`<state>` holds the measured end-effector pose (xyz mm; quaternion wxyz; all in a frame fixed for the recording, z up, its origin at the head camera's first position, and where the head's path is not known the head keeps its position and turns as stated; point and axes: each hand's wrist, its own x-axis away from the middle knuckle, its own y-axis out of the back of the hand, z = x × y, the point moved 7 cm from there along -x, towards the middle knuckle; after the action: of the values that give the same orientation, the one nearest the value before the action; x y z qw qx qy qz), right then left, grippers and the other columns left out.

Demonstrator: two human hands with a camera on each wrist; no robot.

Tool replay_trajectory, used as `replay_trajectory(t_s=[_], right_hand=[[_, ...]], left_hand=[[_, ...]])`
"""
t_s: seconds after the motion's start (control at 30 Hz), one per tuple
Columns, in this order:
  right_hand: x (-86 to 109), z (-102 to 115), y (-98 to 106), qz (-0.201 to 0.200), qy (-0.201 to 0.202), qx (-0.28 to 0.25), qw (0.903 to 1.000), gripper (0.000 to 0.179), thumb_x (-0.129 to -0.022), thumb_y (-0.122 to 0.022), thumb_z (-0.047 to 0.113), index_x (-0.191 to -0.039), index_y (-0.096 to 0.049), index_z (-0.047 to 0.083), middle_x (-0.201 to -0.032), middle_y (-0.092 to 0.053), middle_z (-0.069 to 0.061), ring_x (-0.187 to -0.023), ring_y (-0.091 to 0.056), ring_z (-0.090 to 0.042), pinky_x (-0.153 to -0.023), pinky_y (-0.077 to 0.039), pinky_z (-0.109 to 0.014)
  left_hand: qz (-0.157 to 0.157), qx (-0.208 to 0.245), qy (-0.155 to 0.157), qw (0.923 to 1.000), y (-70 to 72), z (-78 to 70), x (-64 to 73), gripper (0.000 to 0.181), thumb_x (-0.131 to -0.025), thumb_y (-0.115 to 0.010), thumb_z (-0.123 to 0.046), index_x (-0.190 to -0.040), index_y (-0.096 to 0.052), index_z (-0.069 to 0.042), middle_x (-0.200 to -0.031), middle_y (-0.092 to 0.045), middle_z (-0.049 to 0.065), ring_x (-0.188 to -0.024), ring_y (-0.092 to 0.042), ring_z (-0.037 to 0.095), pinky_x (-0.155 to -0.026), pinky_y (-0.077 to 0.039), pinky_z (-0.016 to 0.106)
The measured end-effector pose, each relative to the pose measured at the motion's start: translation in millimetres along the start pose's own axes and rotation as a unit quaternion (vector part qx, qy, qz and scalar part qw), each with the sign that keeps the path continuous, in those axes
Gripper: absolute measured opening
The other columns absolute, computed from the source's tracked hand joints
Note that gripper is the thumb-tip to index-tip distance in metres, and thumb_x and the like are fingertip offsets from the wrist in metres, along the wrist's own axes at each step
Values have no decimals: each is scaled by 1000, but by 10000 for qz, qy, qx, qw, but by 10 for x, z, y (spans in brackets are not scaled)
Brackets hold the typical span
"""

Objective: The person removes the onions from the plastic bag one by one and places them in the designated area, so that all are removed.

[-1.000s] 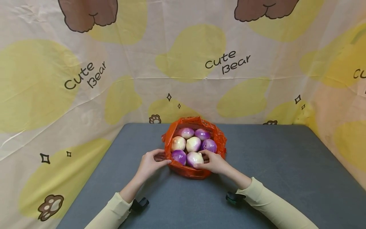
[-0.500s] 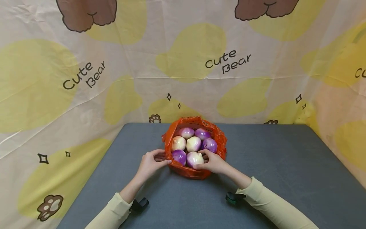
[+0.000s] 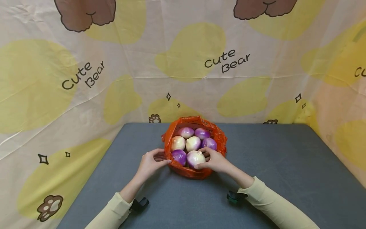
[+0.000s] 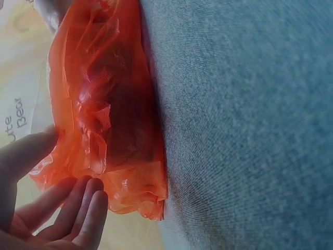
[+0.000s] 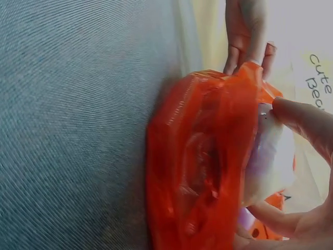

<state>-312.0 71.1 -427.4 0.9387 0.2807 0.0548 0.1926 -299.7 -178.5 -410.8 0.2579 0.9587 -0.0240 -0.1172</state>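
Observation:
An orange plastic bag (image 3: 190, 173) stands with its mouth wide, holding several purple-and-white onions. My right hand (image 3: 216, 161) grips the front white onion (image 3: 195, 158), thumb on its near side and fingers on its far side. In the right wrist view that onion (image 5: 270, 156) sits between thumb and fingers, above the bag's rim. My left hand (image 3: 152, 163) holds the bag's left edge. In the left wrist view its thumb is at the rim and its fingers (image 4: 93, 213) lie against the outside. A purple onion (image 3: 179, 157) sits left of the gripped one.
The bag rests on a grey-blue table (image 3: 271, 168) near its far edge. A patterned cloth (image 3: 188, 54) printed with bears and words hangs behind and at the sides. Dark wrist devices (image 3: 139, 204) sit at both sleeve cuffs.
My right hand has raised the front white onion slightly and shifted it a little to the right. The left hand and the bag have stayed in place.

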Motion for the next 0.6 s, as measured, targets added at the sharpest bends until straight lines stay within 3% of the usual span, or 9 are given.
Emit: replay_trajectory(t_s=[0.23,0.6], right_hand=[[82,49,142,69,-41,-185,9998,64,-71,-81,37,-122,-55,11,-114,-63,-12,-96,-63,-21,-82,-54,-35],[267,-14,471,-210,-170,-250,9993,65,-74,-79,34,-128,-51,10,-117,-61,-16,-95,-64,-23,-81,-53,-34]], left_hand=[[-62,43,66,9999,10,-13,-4,37,-72,-83,-23,-104,-69,-11,-99,-71,6,-83,-70,17,-74,-56,24],[-144,11,134,9998,-23,-21,-30,36,-72,-84,-21,-103,-69,-10,-95,-71,7,-81,-69,16,-73,-56,24]])
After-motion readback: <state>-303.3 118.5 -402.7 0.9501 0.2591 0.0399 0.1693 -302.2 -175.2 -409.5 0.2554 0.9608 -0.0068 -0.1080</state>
